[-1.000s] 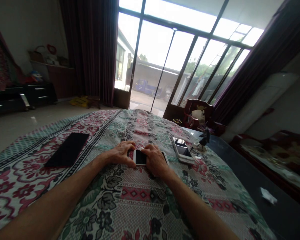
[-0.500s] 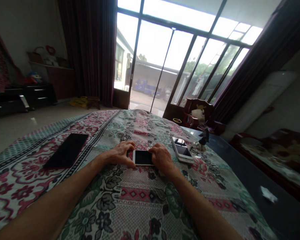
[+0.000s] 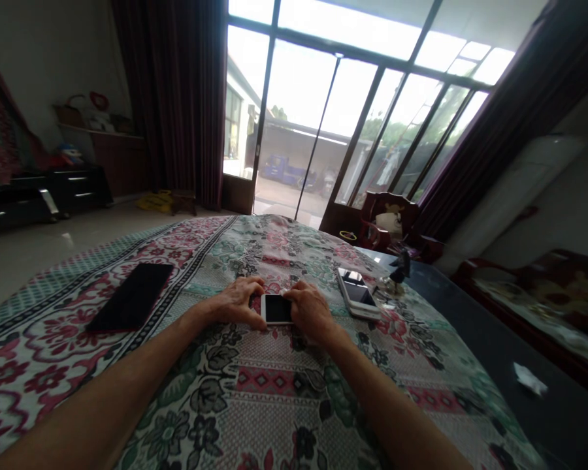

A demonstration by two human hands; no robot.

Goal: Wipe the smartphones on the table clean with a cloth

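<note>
A white smartphone [image 3: 276, 309] with a dark screen lies flat on the patterned cloth, its long side running left to right. My left hand [image 3: 238, 301] steadies the left end, thumb at the near corner and fingers by the far one. Over the right part of the phone lies my right hand [image 3: 310, 310], its fingers curled together and hiding that end. A small whitish bit shows by those fingertips; what it is I cannot make out. To the right rests a white phone [image 3: 357, 292], apparently stacked on another. A larger black tablet-like device [image 3: 131, 297] lies left of my hands.
The floral cloth [image 3: 279, 382] covers the surface under my hands. Beyond the phones on the right stands a small dark object [image 3: 399, 267]. A crumpled white piece [image 3: 529, 378] lies on the dark surface at right. A wooden chair [image 3: 389, 219] stands near the glass doors.
My right hand has slid a little left across the phone and covers more of its screen. My left hand and the phone have stayed in place.
</note>
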